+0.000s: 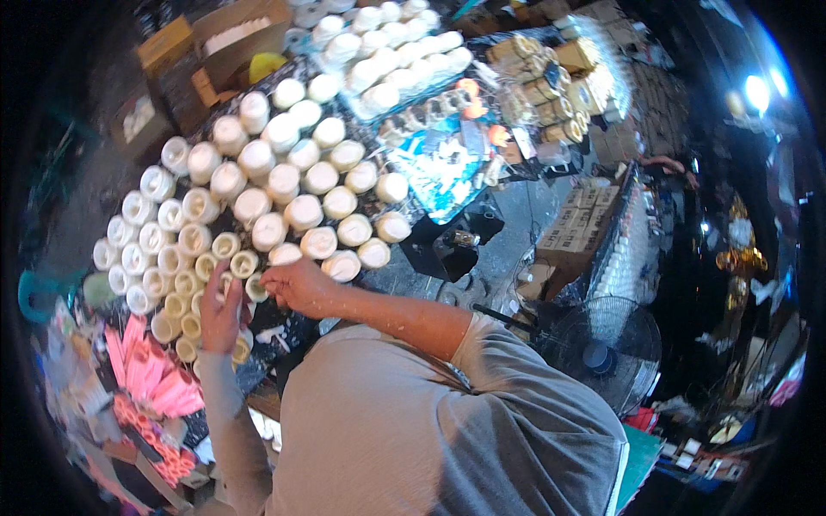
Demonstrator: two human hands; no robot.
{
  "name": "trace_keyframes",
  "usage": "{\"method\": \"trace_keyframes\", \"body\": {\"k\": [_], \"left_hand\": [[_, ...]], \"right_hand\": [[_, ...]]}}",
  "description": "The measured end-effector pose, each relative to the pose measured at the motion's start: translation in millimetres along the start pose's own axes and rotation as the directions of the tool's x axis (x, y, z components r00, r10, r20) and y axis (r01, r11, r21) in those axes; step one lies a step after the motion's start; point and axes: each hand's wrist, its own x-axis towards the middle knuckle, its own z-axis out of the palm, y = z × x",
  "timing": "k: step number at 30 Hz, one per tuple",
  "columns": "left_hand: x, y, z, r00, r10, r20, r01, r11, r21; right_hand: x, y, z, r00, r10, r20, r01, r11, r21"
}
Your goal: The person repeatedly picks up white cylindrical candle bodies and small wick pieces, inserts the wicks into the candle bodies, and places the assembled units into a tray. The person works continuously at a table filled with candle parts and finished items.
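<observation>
Many cream and white cylinders, cup-like, stand upright in close rows on the table. My left hand [222, 316] is at the near edge of the group, fingers stretched upward and a little apart beside the small hollow cream cups [225, 245]. My right hand [299, 285] reaches in from the right, its fingertips bent together beside a cream cup [256, 289] between my two hands. What those fingertips pinch, if anything, is too small to make out. Beyond them stand wider cylinders with white-filled tops [269, 230].
Pink tubes [159, 370] lie at the near left. A black box [443, 249] stands to the right of the cylinders, with a fan [602, 357] farther right. Wrapped white rolls [404, 69] and cardboard boxes [241, 34] are at the far side.
</observation>
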Motion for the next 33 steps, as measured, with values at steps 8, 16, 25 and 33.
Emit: {"method": "trace_keyframes", "body": {"k": [8,16,25,33], "left_hand": [[-27.5,-8.8,72.4,0.999,0.022,-0.028,-0.032,0.918,-0.394],[-55.8,-10.8,88.8,0.993,-0.02,0.113,0.059,0.933,-0.354],[-99.0,-0.3,127.4,0.995,-0.101,0.008,0.098,0.939,-0.329],[-113.0,-32.3,128.0,0.957,0.042,-0.288,-0.129,0.949,-0.287]], "right_hand": [[-33.4,-23.0,-2.9,0.973,-0.214,-0.084,0.209,0.975,-0.071],[-60.2,-16.6,-23.2,0.985,-0.048,0.164,0.016,0.982,0.19],[-77.6,-3.9,-53.8,0.971,-0.037,0.234,0.077,0.983,-0.164],[-60.0,6.9,-38.2,0.955,0.021,0.295,-0.008,0.999,-0.046]]}}
